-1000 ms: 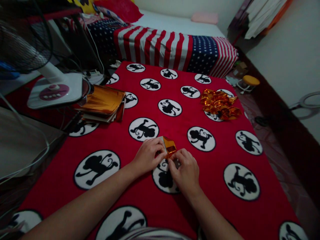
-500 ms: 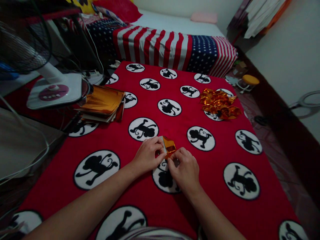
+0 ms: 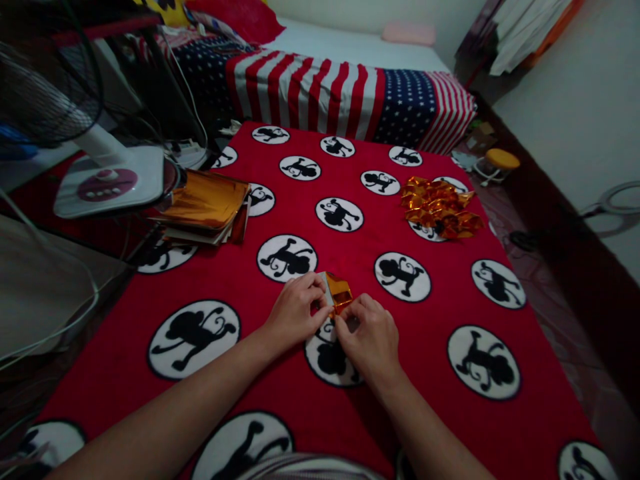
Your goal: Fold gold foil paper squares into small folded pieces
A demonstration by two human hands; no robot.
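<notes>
A small piece of folded gold foil paper (image 3: pixel 339 291), with a pale strip along its left side, is between my two hands over the red cloth. My left hand (image 3: pixel 301 307) pinches its left edge with bent fingers. On the lower right corner, my right hand (image 3: pixel 367 330) has thumb and forefinger closed. The fingers hide parts of the paper's edges. A stack of flat gold foil sheets (image 3: pixel 207 200) lies at the cloth's left edge. Toward the far right sits a heap of folded gold foil pieces (image 3: pixel 437 210).
The red cloth (image 3: pixel 345 257) with monkey prints spreads under everything. A white fan base (image 3: pixel 117 177) stands at the left beside the sheets, with cables near it. Beyond the far edge is a bed with a striped and starred cover (image 3: pixel 310 93). A yellow-topped stool (image 3: pixel 501 160) is at the right.
Almost nothing differs. Both hands keep their grip on the foil paper, and only a very slight shift of the right hand shows.
</notes>
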